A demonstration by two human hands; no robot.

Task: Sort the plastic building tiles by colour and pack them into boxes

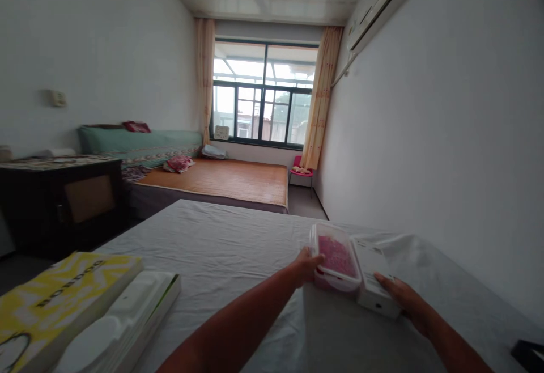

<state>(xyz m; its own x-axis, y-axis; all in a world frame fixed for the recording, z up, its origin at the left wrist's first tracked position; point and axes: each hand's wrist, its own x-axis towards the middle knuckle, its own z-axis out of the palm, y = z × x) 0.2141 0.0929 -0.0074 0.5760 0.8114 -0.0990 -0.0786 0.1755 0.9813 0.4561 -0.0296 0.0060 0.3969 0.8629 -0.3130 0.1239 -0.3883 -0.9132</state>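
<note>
A clear plastic container (339, 259) with a pale lid and pink contents stands toward the right of the cloth-covered table. My left hand (306, 266) grips its left side, thumb over the lid's edge and the other fingers mostly hidden. Right beside the container is a white box (374, 274) with a small dark spot on its front. My right hand (397, 292) holds this box from the right, with fingertips on its top edge. Under and in front of both lies a grey flat-topped object (344, 333), whose kind I cannot make out.
A yellow and white printed box (70, 296) lies at the table's left, next to an open white box (127, 305) holding white pieces. A dark object (529, 355) sits at the right edge. Beyond the grey tablecloth (212, 237) are a bed (229, 177), a dark cabinet (89, 203) and a pink chair (301, 173).
</note>
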